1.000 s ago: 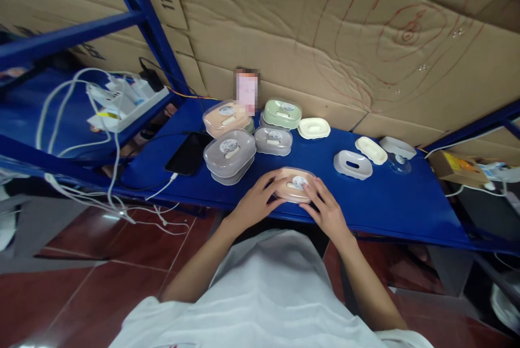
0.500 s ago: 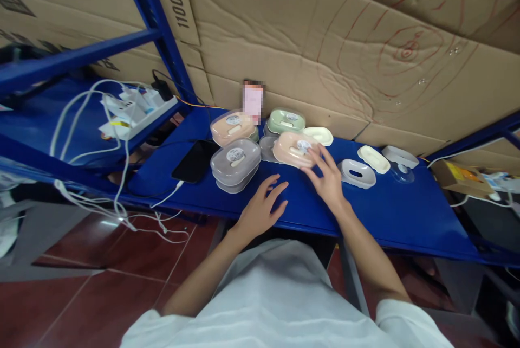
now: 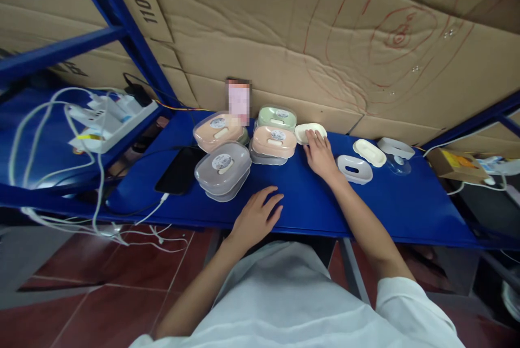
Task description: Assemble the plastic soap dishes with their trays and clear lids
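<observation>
My right hand [image 3: 320, 155] is at a cream oval soap dish [image 3: 300, 134] by the cardboard. Its fingers reach over the dish's near rim, with the thumb at the outer edge. Over the shelf's front part, my left hand [image 3: 258, 215] is empty, its fingers apart. Lidded soap boxes stand left of the right hand: a pink one [image 3: 274, 142] on a grey piece, a green one [image 3: 277, 116] behind, a peach one [image 3: 219, 130] and a grey one [image 3: 222, 166] stacked on another. Each of their lids bears a round label.
To the right lie a white slotted tray [image 3: 355, 169], a second cream dish [image 3: 369, 153], a white base [image 3: 396, 147] and a clear lid [image 3: 398, 165]. A black phone [image 3: 181, 170] is plugged in at left, near a cabled power strip [image 3: 122, 131]. Cardboard [image 3: 260, 28] walls the back.
My right hand has let go of the pink soap box, now squarely on the grey piece, and moved to the cream dish behind. My left hand has barely moved. The view has shifted slightly.
</observation>
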Tool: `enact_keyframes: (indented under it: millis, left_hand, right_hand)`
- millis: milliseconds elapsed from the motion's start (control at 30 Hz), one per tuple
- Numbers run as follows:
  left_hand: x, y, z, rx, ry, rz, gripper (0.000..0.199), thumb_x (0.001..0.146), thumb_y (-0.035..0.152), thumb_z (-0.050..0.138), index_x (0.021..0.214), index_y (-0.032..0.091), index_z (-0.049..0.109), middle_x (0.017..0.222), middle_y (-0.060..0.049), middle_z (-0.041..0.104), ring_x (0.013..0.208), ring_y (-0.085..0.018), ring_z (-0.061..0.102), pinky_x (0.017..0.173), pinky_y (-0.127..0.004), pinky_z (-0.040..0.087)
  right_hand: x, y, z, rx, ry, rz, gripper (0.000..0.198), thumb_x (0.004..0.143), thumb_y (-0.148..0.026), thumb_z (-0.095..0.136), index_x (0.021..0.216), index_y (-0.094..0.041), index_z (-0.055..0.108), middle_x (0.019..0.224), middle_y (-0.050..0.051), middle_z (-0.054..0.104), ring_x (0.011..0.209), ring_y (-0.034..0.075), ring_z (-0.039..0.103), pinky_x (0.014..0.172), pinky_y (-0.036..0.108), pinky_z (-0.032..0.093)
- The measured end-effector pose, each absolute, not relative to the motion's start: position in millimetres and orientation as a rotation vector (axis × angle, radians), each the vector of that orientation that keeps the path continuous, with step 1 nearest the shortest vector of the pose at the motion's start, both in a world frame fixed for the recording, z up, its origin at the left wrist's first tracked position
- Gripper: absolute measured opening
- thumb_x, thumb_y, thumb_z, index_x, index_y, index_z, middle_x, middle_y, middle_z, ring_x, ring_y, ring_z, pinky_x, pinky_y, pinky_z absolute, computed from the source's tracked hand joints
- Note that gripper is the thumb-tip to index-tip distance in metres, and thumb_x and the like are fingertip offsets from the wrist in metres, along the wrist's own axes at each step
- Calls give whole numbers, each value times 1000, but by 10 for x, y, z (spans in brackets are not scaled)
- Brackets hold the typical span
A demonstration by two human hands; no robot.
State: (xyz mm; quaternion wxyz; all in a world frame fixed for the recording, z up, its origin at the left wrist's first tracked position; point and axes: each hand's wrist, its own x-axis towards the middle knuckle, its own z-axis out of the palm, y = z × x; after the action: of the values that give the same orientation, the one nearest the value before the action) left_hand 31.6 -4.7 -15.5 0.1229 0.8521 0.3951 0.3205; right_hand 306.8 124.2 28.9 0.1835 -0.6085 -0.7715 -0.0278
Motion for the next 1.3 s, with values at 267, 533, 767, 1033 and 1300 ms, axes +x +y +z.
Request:
enact_keyframes:
  millis: [267,533,767,1033,1300]
  left_hand:
    - [297,-48,-121,2491,1136,922,39,108,29,56,147,29,60,147,-11,64,133,-28,66,112,-49,59]
    - [361,-5,-36,2632,1017,688,51,107,34,60,157,31,53,166,-10,50,152,-34,49,120,-55,50]
    - [356,-16,-83,2591,1035,814,22,109,25,56,126,25,71,130,-8,71,136,-27,61,114,-48,55]
    - [337,-10,-141,2537,1130,958,53,107,28,62,159,31,50,160,-14,52,141,-29,60,113,-48,58]
    - [327,28,-182,2560,1058,979,36,105,25,64,141,26,66,148,-9,66,148,-32,51,119,-56,54]
  right_hand:
    - [3164,781,284,-1722,-2315,-79,30,109,-26,51,125,-18,75,121,17,79,118,34,69,120,64,32]
    - [3405,-48,298,-1439,-2193,74,44,113,-35,47,155,-29,56,150,9,68,141,26,62,125,52,39]
    - [4398,-252,153,-2044,-1906,-228,37,107,-38,55,136,-22,73,136,16,75,132,39,65,106,61,50]
    - [3061,-400,204,-1498,-2197,2,35,113,-40,52,142,-28,68,142,9,73,133,27,65,105,45,45]
    - [2636,-442,28,-1425,-2367,-47,40,114,-34,49,151,-26,61,155,9,64,138,27,59,107,47,42]
